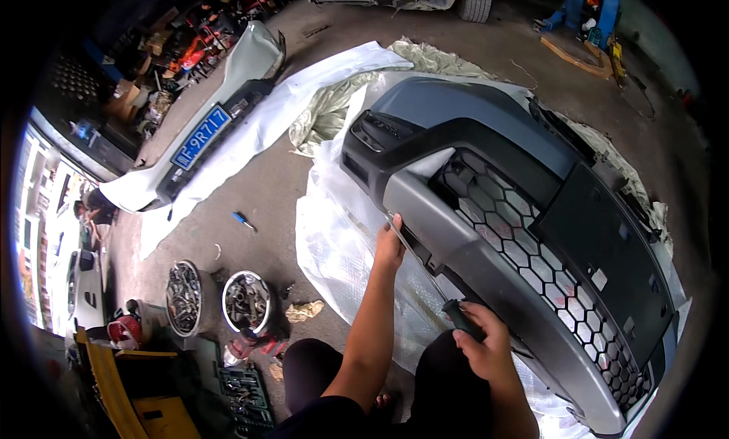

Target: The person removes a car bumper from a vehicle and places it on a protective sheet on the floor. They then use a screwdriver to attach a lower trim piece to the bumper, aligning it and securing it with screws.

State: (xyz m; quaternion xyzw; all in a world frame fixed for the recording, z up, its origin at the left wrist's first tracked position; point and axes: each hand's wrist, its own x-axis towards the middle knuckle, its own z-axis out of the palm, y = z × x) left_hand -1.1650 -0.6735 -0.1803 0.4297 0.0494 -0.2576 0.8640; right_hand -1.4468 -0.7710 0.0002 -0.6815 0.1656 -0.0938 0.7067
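Observation:
A long screwdriver [431,279] with a dark handle and a thin metal shaft lies along the near edge of a large car bumper [433,203]. My right hand [488,340] is wrapped round its handle. Up at the far end of the shaft, the fingers of my left hand [389,245] are pinched by the tip, close against the bumper's grey lower trim. The bumper has a black honeycomb grille [509,219], a blue-grey upper part and a flat black panel [607,264]. It rests on white bubble wrap [342,257].
Left, a second bumper [235,86] with a blue licence plate lies by white sheeting. A blue marker [243,221] is on the floor. Near my knees stand two buckets of small metal parts [182,298], a green tool case [247,397] and a yellow cabinet [106,371]. A person [95,211] is far left.

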